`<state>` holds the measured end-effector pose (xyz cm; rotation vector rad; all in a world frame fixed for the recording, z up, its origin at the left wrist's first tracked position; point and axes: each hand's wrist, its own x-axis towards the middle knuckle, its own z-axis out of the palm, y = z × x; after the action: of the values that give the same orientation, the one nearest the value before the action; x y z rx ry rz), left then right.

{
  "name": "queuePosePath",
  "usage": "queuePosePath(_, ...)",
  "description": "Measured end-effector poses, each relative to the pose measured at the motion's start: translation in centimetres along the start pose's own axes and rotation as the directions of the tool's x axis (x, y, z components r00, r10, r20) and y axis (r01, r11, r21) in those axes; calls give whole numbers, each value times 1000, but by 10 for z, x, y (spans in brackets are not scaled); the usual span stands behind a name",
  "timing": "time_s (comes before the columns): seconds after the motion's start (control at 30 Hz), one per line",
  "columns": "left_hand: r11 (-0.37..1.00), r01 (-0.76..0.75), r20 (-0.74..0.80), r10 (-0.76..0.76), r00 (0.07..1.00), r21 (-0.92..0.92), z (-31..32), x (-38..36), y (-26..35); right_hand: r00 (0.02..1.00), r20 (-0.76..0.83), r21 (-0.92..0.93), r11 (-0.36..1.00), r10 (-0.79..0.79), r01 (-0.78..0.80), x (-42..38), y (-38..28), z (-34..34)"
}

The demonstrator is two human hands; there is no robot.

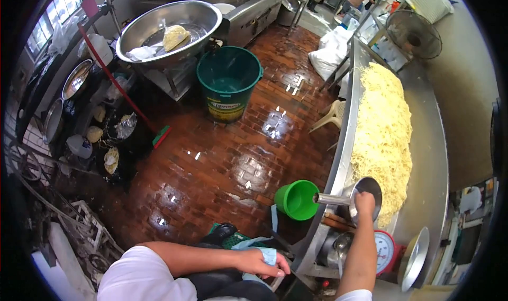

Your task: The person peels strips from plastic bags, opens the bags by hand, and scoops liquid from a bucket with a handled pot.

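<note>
A long heap of yellow noodles [382, 137] lies in the steel trough [431, 142] on the right. At its near end, my right hand [364, 203] is closed inside a round metal scoop [375, 191] whose tube-like handle points left; what the fingers grip is hidden. My left hand [264, 263] is low in the middle, with a light blue cloth [269, 255] between thumb and fingers. Beside the trough's near end stand a red scale [385, 252] with a round dial and a tilted metal pan [414, 259].
A bright green bucket [297, 200] stands on the wet brick floor left of the trough. Farther off are a dark green bin [229, 84], a large steel basin [170, 31], a red-handled broom [119, 84], white bags [330, 52] and a fan [414, 34]. People stand at the far end.
</note>
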<state>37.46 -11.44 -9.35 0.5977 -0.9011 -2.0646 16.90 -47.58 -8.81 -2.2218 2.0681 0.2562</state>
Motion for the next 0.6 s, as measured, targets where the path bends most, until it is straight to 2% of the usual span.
queuePosePath(0.1, 999, 6, 49, -9, 999, 48, 5, 7, 8, 972, -76, 50, 973, -222, 226, -4, 17, -15)
queuePosePath(0.13, 998, 29, 52, -32, 998, 47, 7, 10, 8, 929, -155, 141, 923, -335, 357, -10, 2, -31)
queuePosePath(0.17, 997, 58, 59, -60, 996, 47, 9, 12, 8, 959, -121, 302, 911, -256, 282, -20, -6, -51)
queuePosePath(0.2, 999, 31, 88, -33, 996, 29, 11, 14, 7, 948, -154, 386, 867, -278, 316, -29, -18, -68)
queuePosePath(0.23, 996, 54, 100, -60, 993, 69, 14, 13, 15, 904, -267, 504, 752, -333, 426, -43, -33, -85)
queuePosePath(0.3, 988, 103, 143, -119, 982, 116, 19, 17, 14, 941, -137, 848, 455, -311, 273, -86, -73, -129)
queuePosePath(0.33, 983, 135, 165, -155, 974, 125, 23, 22, 8, 939, -105, 956, 225, -327, 186, -106, -91, -139)
queuePosePath(0.37, 970, 176, 198, -208, 958, 166, 32, 25, 15, 898, -103, 993, -99, -428, 66, -140, -121, -143)
queuePosePath(0.4, 970, 181, 214, -214, 953, 165, 42, 30, 14, 795, -135, 727, 485, -592, 485, -144, -132, -95)
queuePosePath(0.43, 966, 195, 240, -233, 943, 169, 50, 34, 14, 661, -162, 29, 666, -733, 745, -147, -143, -47)
queuePosePath(0.47, 923, 289, 193, -342, 920, 255, 62, 36, 28, 645, -413, -120, 740, -643, 661, -161, -153, -16)
queuePosePath(0.5, 977, 144, 187, -172, 967, 155, 64, 37, 4, 762, -147, 228, 728, -631, 646, -187, -156, -50)
queuePosePath(0.53, 872, 399, 64, -433, 899, 284, 57, 37, -12, 813, -146, 496, 669, -564, 553, -209, -146, -59)
queuePosePath(0.57, 735, 576, -43, -604, 796, 356, 52, 41, -22, 851, -223, 577, 639, -476, 508, -223, -136, -67)
queuePosePath(0.6, 809, 530, -5, -547, 837, 256, 50, 40, -33, 861, -335, 614, 604, -384, 508, -236, -121, -67)
